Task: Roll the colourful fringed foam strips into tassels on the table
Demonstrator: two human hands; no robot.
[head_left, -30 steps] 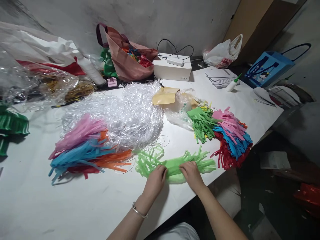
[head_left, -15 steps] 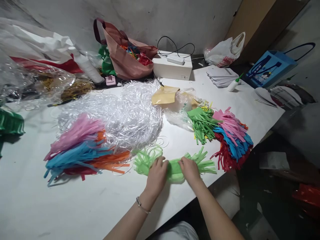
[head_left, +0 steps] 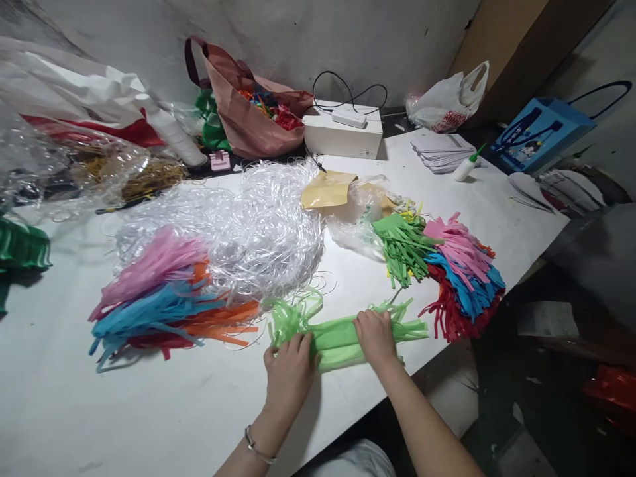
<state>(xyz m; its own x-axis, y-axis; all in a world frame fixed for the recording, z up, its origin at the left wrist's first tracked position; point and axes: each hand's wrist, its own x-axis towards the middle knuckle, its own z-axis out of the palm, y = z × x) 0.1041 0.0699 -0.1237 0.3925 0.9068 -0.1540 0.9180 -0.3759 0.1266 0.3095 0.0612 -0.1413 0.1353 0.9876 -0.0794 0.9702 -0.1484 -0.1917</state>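
Note:
A sheet of light green fringed tissue paper (head_left: 338, 336) lies on the table in front of me, its cut strips fanning out at both ends. My left hand (head_left: 289, 368) has its fingers curled over the paper's near left part, beside the left fringe. My right hand (head_left: 376, 336) is closed on the paper close to the right fringe. Both sets of fingertips are partly hidden. To the left are pink, blue, orange and red fringed strips, with the blue bundle (head_left: 154, 311) nearest. Beyond the paper spreads a heap of white shiny ribbon (head_left: 263, 232).
At the right stand a green tassel (head_left: 405, 245) and a pink tassel (head_left: 460, 245) over blue and red ones. A glue bottle (head_left: 466, 168) stands near stacked paper pieces (head_left: 440, 152). A pink bag (head_left: 248, 106) and white box (head_left: 342, 132) line the wall.
My left hand has moved left and towards me along the green paper, uncovering more of its middle. The paper looks flatter and more spread out. My right hand has hardly moved.

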